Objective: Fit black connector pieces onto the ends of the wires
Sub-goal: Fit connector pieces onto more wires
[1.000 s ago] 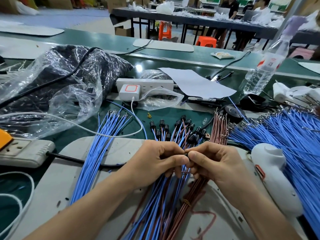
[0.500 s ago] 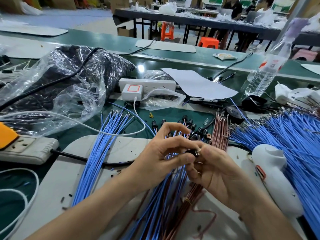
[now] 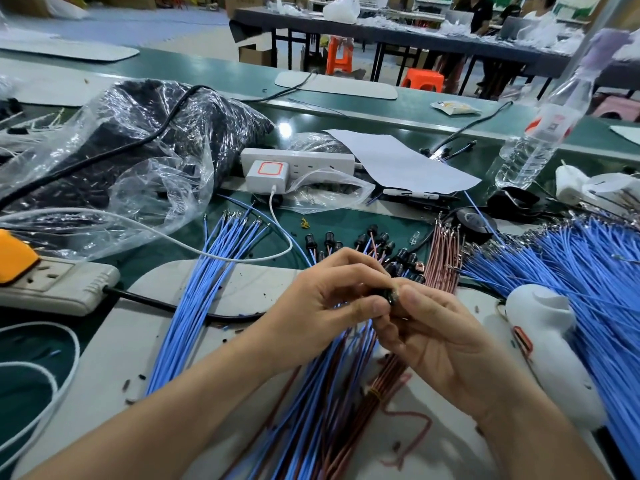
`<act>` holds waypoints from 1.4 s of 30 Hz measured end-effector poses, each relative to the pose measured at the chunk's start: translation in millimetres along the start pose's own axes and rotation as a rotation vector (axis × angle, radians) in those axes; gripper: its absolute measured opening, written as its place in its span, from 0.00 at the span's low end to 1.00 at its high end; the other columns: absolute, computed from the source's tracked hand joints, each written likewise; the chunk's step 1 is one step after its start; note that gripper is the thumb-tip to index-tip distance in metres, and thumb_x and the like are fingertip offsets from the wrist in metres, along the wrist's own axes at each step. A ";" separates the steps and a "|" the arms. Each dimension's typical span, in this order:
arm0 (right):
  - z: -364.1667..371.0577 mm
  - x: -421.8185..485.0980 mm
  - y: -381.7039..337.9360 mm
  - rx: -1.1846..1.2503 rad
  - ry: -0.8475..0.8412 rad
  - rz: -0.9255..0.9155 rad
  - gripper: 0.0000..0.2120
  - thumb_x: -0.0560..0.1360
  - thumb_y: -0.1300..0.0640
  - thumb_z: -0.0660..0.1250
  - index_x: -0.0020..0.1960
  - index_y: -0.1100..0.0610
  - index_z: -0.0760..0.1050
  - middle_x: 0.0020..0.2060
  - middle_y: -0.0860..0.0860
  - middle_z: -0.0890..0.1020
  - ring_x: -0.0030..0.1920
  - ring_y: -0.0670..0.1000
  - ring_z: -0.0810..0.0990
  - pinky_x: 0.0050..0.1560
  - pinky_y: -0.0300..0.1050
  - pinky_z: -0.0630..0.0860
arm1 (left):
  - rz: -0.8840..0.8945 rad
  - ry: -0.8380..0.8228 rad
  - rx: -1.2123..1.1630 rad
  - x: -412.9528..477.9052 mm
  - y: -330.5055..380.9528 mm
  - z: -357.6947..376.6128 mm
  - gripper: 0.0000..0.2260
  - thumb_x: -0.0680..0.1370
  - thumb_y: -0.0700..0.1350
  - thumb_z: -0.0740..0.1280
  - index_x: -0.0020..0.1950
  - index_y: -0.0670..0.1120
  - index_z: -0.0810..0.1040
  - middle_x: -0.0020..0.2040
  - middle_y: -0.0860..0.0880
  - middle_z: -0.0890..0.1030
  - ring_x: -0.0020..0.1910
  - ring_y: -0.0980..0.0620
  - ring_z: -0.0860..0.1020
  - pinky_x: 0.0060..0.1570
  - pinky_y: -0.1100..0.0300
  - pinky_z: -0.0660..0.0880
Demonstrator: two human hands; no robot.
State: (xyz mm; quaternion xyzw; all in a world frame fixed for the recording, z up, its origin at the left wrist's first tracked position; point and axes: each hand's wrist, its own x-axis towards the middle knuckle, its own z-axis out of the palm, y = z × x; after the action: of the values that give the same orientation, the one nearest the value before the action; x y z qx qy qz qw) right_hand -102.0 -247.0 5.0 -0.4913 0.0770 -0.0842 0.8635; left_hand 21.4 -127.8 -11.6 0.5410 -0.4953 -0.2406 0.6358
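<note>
Head view: the black connector piece (image 3: 393, 295) sat between your fingertips, pinched from one side by your left hand (image 3: 329, 306) and from the other by your right hand (image 3: 436, 341), its round end turned up toward you. The wire end going into it was hidden. Beneath your hands the blue and brown wires (image 3: 325, 393) ran away from you across the bench (image 3: 173, 244), with fitted connectors (image 3: 360, 240) just beyond and a busy workshop behind.

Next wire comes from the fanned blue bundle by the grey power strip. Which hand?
Left, probably. The left hand is nearer the fanned blue bundle; the right hand would cross over. Both pinch the black connector now.
</note>
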 end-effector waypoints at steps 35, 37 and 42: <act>18.9 -4.0 3.2 -0.674 0.358 -0.531 0.06 0.72 0.69 0.69 0.39 0.60 0.78 0.29 0.54 0.83 0.26 0.48 0.80 0.30 0.37 0.77 | 0.065 0.056 0.297 0.3 -1.2 -5.0 0.09 0.74 0.35 0.69 0.53 0.43 0.79 0.46 0.52 0.83 0.49 0.58 0.81 0.63 0.52 0.72; 17.2 -3.1 2.3 -0.688 0.357 -0.506 0.06 0.72 0.69 0.70 0.38 0.60 0.78 0.28 0.54 0.82 0.25 0.49 0.79 0.29 0.37 0.77 | 0.087 0.065 0.380 0.2 -1.6 -5.1 0.09 0.73 0.37 0.70 0.53 0.43 0.80 0.44 0.56 0.82 0.45 0.62 0.80 0.70 0.49 0.63; 8.5 -3.1 -4.0 -0.734 0.354 -0.386 0.08 0.71 0.67 0.71 0.35 0.57 0.79 0.26 0.56 0.81 0.23 0.49 0.78 0.25 0.37 0.74 | 0.117 0.063 0.479 1.5 -1.1 -4.9 0.08 0.72 0.38 0.72 0.51 0.40 0.82 0.42 0.54 0.82 0.41 0.59 0.80 0.70 0.59 0.63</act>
State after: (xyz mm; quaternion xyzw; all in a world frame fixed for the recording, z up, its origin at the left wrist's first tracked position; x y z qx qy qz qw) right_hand -103.5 -241.3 12.9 -0.7483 0.1552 -0.2934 0.5743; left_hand 26.6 -127.2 -11.7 0.6539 -0.5485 -0.0621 0.5173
